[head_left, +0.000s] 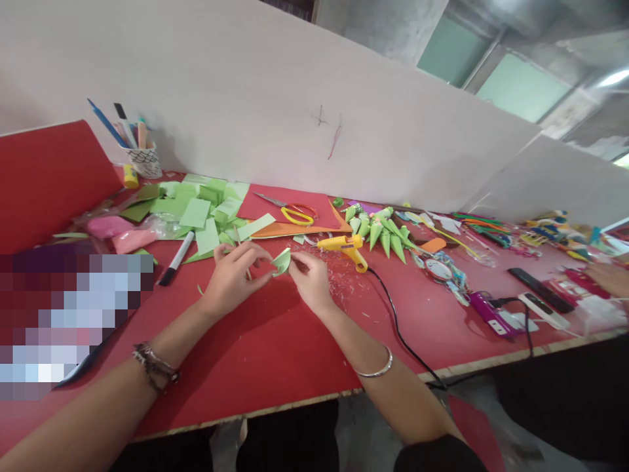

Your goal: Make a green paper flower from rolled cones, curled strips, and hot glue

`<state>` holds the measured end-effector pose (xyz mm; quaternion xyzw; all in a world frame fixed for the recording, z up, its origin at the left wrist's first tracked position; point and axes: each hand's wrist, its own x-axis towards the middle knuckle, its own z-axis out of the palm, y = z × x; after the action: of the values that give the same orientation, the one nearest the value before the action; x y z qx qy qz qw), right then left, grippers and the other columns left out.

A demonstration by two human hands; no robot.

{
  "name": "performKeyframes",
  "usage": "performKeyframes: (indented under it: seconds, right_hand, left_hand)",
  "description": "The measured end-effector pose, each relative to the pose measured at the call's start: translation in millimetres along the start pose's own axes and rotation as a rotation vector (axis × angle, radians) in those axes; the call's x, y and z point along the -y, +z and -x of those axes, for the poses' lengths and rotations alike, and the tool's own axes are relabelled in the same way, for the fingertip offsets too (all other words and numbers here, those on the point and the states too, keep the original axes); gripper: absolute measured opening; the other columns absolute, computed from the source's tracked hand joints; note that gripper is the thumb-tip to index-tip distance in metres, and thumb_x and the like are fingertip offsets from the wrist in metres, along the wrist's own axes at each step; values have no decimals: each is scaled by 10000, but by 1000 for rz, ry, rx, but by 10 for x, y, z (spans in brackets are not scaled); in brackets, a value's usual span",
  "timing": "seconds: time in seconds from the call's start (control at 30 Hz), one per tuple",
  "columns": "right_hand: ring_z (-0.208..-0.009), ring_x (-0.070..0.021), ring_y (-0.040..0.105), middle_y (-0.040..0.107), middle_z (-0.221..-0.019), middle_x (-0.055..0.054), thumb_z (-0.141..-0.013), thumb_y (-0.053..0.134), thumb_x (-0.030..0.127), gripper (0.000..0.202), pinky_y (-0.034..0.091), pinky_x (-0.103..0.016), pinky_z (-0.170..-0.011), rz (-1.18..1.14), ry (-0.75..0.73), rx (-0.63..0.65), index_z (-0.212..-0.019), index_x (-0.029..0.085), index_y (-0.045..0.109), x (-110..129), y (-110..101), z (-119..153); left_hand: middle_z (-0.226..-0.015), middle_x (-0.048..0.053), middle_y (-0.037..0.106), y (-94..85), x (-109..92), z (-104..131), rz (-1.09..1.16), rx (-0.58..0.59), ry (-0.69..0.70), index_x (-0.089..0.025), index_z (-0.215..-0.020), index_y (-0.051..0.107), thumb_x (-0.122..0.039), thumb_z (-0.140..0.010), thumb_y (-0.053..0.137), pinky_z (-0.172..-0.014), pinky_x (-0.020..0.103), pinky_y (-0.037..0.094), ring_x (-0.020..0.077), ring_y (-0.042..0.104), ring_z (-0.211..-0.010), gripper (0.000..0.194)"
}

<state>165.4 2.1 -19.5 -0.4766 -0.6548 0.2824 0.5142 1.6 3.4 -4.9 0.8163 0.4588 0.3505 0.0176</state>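
Note:
A small piece of light green paper (282, 261), curled or folded, is held up between my two hands above the red table. My right hand (312, 282) pinches its right edge. At its left side are the thumb and fingertips of my left hand (238, 275), closed in on the paper. A thin, light-coloured stick seems to pass behind or between my left fingers; how it is held cannot be made out. Just right of my hands lies a yellow glue gun (344, 246) with a black cord. Several green paper cones (381, 229) are clustered beyond it.
Green paper pieces (196, 203) are heaped at the back left, near a marker (177, 259) and a pen cup (147, 160). Scissors (295, 213) rest on red paper. A purple power strip (491, 314) and a black phone-like object (540, 290) lie right.

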Motion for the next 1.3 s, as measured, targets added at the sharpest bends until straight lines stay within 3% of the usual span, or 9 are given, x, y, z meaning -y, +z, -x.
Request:
performKeyframes:
  seconds: [0.33,0.5,0.67,0.83,1.07,1.3]
  right_hand:
    - [-617,-148,561,628,-689,-15,-745,530,269,123,447,-271,-614,74,-33,-49,-703,205,625,43,-23,13]
    - [-626,-140,558,623,-696,-10,-743,525,236,105,447,-261,-619,66,-53,-47,-708,204,619,55,-18,23]
    - [-734,-153,595,637,-781,-21,-785,480,362,206,481,-274,-669,-169,94,57,-795,204,612,40,4,-9]
    - [-822,-146,610,638,-898,-27,-782,471,453,298,503,-295,-755,-431,288,177,-918,205,566,-18,34,-39]
    - [-813,-134,609,633,-871,-21,-692,604,382,273,491,-293,-784,-443,280,135,-892,200,568,-83,59,-28]
    - [-646,-120,615,618,-755,7,-636,662,371,295,521,-280,-645,-489,296,195,-844,194,551,-32,52,-17]
  left_hand:
    - [-774,-10,644,-6,4,29,63,77,71,-225,-845,561,-424,-794,495,-839,357,295,131,561,-617,216]
    - [-772,-29,660,61,43,26,32,64,109,-241,-817,582,-328,-836,465,-866,352,287,119,582,-661,147]
    - [-825,-3,660,58,79,-1,52,96,96,-233,-792,587,-299,-838,437,-853,354,339,149,582,-763,170]
    - [-812,32,603,24,97,-39,270,93,50,-199,-800,575,-268,-818,439,-710,265,444,145,562,-751,154]
    - [-842,30,574,15,131,-42,291,66,44,-191,-797,564,-180,-778,458,-735,266,442,148,547,-796,109]
    - [-841,32,622,54,144,-46,160,87,45,-201,-793,586,-237,-766,500,-815,332,407,179,567,-831,98]
